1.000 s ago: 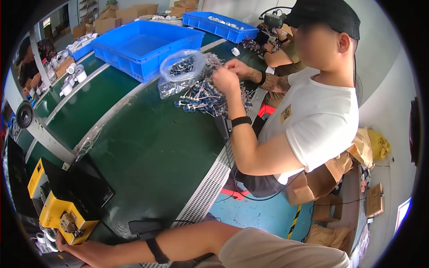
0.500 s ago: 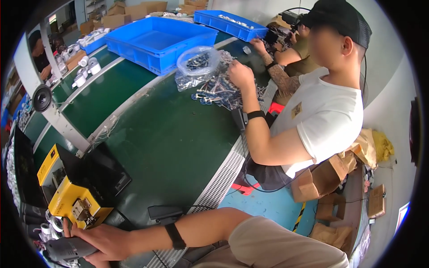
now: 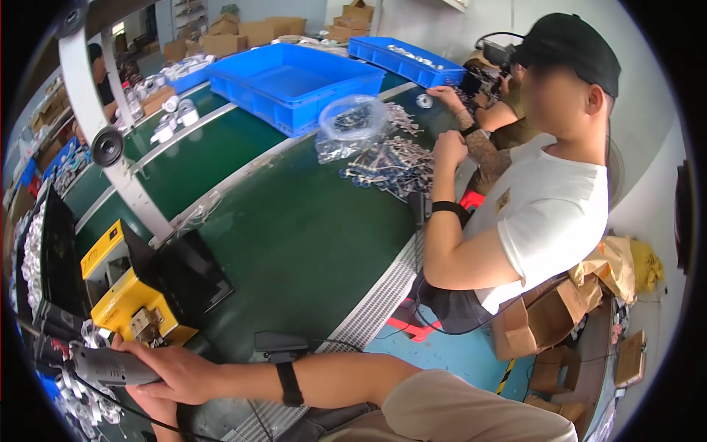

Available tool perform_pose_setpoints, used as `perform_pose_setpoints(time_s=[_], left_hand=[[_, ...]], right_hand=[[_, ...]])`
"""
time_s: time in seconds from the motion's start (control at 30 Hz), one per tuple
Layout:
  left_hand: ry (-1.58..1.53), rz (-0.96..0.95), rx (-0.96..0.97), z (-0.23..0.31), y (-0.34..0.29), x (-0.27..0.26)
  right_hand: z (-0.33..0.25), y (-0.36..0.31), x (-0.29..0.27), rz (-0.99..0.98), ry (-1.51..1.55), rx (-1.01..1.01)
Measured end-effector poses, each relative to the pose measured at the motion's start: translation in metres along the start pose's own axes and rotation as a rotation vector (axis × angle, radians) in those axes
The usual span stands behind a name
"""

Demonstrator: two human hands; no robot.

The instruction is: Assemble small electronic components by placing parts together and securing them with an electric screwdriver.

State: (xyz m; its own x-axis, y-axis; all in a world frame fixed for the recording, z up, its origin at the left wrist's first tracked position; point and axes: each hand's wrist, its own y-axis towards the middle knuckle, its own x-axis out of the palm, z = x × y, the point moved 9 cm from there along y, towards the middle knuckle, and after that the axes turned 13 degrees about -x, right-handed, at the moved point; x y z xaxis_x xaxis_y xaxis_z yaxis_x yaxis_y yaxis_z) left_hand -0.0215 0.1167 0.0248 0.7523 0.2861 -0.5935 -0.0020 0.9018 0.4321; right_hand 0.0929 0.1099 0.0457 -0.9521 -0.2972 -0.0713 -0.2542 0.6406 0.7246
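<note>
My right hand [image 3: 180, 372] is wrapped round a dark grey power tool [image 3: 110, 367] with vent slots, held lying sideways. Beneath the right hand, part of my left hand [image 3: 156, 407] shows; its fingers are hidden behind the tool and the other hand. Just beyond my hands stands a yellow machine housing [image 3: 136, 306] with a metal fixture [image 3: 146, 325] on its front. White and silvery parts [image 3: 88, 409] lie in a heap beside the tool. A black cable [image 3: 136, 411] runs across below it.
A co-worker in a white shirt [image 3: 556, 202] sits at the right, hands by a pile of wired parts [image 3: 390, 168] and a plastic bag [image 3: 352, 125]. Blue trays [image 3: 294, 103] stand farther back on the green bench [image 3: 294, 243]. A black panel [image 3: 195, 269] adjoins the yellow housing.
The whole view has shifted, so the bench and co-worker appear lower and farther right. The grey tool sits higher in the picture, and part of my left hand now shows below it.
</note>
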Motion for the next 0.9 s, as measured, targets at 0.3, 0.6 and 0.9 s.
perform_pose_setpoints(time_s=[0.3,0.6,0.9], left_hand=[[-0.181,-0.095,-0.162,-0.011,0.001,0.005],[-0.011,-0.024,-0.05,0.002,0.004,0.002],[0.126,0.073,-0.022,-0.004,-0.005,-0.018]], right_hand=[[-0.014,0.003,-0.009,0.042,0.073,-0.008],[-0.005,-0.002,-0.003,0.028,0.061,-0.068],[-0.001,0.001,0.013,-0.124,0.192,-0.005]])
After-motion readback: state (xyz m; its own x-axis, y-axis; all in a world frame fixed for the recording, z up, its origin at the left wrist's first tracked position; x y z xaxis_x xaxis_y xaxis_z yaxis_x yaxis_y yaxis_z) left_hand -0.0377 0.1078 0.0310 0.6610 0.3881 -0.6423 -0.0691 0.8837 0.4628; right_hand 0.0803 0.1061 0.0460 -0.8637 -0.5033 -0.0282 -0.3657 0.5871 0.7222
